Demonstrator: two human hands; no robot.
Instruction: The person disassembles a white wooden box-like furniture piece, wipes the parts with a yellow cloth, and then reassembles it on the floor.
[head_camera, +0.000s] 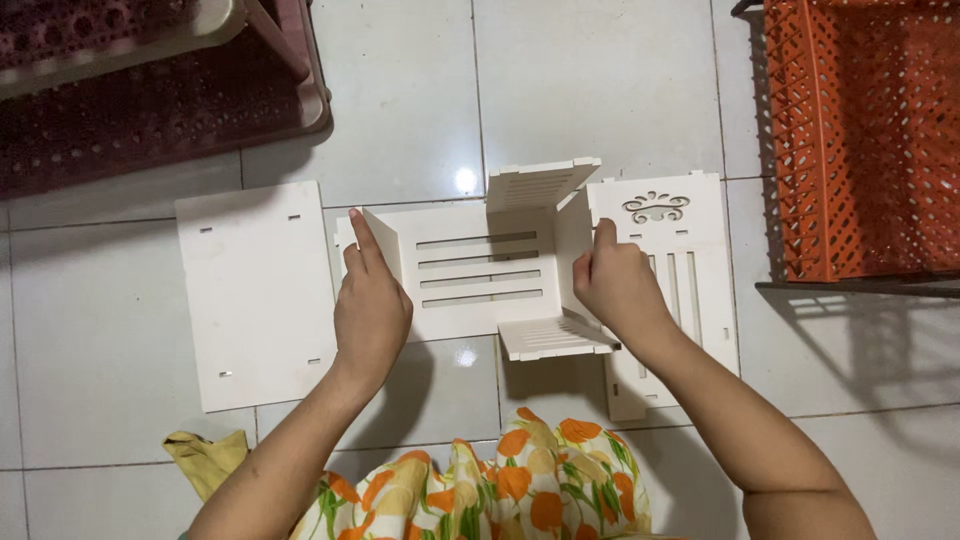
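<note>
slotted white panel (480, 270) is lying flat on the tiled floor (560, 90), midway between the two hands, with a small side piece (385, 240) standing upright at its left edge and a taller side piece (572, 240) rising at its right edge. left hand (370, 310) is closing its fingers on the small side piece, index finger extending along it, apparently steadying it upright in its slot. right hand (615, 285) is gripping the taller side piece from outside, thumb on top, seemingly pressing it square against the slotted white panel. two louvred pieces (545, 185) are projecting from that right side. a carved panel (690, 260) is lying just beside the right hand, a plain board (255, 290) just left of the left hand, both flat and within reach. an orange crate (865, 130) is standing well apart at the floor's upper right corner.
</note>
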